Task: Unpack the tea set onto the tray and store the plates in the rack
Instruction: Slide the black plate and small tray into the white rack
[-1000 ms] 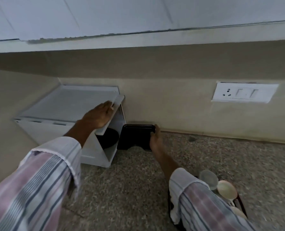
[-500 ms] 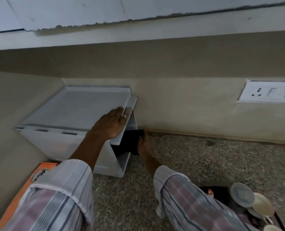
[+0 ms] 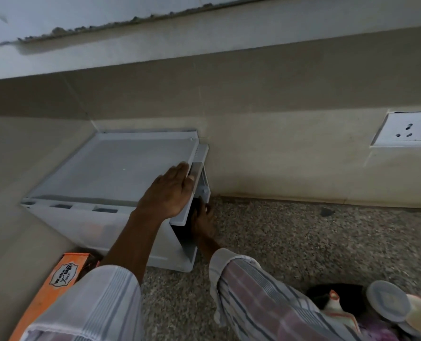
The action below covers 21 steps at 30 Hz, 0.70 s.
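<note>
Left hand (image 3: 170, 193) lies flat, fingers extended, propping the flap (image 3: 192, 190) at the rack's right end; right hand (image 3: 203, 223) reaches just beneath it into the opening, curled on a dark plate (image 3: 194, 207), mostly hidden, seemingly edge-on; rack (image 3: 111, 173) fills the counter's back left corner; orange box (image 3: 54, 289) at the left edge reads roughly "Wake Up Time"; tea set (image 3: 389, 303) sits front right.

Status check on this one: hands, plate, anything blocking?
Left hand holds rack flap up. Right hand at side opening, black plate nearly inside. Nothing blocking.
</note>
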Each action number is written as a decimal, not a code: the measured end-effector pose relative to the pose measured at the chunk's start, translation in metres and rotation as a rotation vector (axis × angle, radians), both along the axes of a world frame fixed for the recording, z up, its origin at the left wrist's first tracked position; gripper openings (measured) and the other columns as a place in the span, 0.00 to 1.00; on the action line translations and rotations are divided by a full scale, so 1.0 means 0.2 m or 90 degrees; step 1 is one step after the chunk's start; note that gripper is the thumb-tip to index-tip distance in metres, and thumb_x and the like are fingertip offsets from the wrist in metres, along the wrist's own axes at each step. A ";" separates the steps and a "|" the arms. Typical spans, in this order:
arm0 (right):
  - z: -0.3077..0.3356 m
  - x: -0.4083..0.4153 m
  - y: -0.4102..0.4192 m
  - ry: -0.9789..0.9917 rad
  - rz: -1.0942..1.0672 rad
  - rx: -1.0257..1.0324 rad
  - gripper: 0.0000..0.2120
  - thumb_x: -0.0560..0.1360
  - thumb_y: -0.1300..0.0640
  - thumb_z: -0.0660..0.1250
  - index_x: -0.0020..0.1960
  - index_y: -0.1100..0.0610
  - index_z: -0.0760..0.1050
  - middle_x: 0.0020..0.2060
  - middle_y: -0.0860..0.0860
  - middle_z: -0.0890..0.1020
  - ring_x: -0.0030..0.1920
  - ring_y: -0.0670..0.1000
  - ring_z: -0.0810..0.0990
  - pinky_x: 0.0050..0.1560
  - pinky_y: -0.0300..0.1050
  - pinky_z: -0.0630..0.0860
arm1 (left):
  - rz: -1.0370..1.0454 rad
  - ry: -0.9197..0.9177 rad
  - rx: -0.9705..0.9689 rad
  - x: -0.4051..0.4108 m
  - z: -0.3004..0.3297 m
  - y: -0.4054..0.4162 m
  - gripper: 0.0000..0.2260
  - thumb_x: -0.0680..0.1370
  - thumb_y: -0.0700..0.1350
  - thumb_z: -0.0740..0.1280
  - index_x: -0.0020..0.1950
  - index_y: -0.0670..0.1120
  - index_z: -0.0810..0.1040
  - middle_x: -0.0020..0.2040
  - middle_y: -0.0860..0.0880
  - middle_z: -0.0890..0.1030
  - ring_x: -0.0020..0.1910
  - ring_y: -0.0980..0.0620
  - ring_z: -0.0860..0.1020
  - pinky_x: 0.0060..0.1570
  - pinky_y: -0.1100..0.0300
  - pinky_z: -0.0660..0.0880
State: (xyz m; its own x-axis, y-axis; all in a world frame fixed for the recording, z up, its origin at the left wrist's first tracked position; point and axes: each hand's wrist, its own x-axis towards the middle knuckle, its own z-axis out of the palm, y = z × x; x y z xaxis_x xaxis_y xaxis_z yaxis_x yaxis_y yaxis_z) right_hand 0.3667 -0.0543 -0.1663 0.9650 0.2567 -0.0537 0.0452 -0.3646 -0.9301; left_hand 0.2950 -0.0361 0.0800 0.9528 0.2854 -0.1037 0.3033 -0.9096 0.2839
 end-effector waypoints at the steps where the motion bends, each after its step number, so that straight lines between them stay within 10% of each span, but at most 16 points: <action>1: -0.02 0.00 0.04 0.008 0.007 -0.001 0.28 0.82 0.46 0.49 0.81 0.49 0.54 0.78 0.63 0.59 0.75 0.67 0.63 0.71 0.63 0.66 | 0.000 -0.001 -0.002 0.00 0.00 0.00 0.26 0.85 0.55 0.44 0.81 0.49 0.47 0.82 0.51 0.49 0.81 0.53 0.49 0.79 0.52 0.46; 10: -0.02 -0.07 0.16 0.107 -0.016 -0.102 0.33 0.82 0.38 0.55 0.82 0.42 0.45 0.82 0.53 0.46 0.81 0.59 0.48 0.76 0.63 0.51 | 0.006 0.012 -0.001 0.02 -0.01 0.01 0.26 0.85 0.55 0.44 0.81 0.49 0.46 0.82 0.52 0.48 0.81 0.54 0.47 0.79 0.52 0.45; 17: 0.44 0.10 -0.10 0.218 -0.061 0.498 0.31 0.77 0.34 0.55 0.72 0.52 0.71 0.65 0.55 0.79 0.64 0.55 0.79 0.67 0.59 0.75 | 0.022 -0.007 -0.021 0.02 -0.02 0.01 0.26 0.84 0.56 0.44 0.81 0.49 0.48 0.82 0.52 0.49 0.81 0.54 0.49 0.79 0.52 0.46; 21: 0.73 0.16 -0.19 0.169 0.098 0.502 0.21 0.78 0.45 0.69 0.68 0.53 0.76 0.60 0.55 0.84 0.60 0.55 0.83 0.62 0.55 0.79 | 0.010 -0.009 -0.003 0.01 0.00 0.00 0.25 0.85 0.54 0.44 0.81 0.48 0.48 0.82 0.49 0.51 0.81 0.50 0.50 0.79 0.51 0.47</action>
State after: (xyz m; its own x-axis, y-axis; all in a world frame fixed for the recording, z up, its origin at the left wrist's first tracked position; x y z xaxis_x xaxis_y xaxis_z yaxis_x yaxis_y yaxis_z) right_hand 0.3988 -0.0923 -0.0200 0.8969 0.4417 -0.0226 -0.2140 0.3887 -0.8962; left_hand 0.2977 -0.0357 0.0793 0.9495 0.3001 -0.0914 0.3136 -0.9034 0.2925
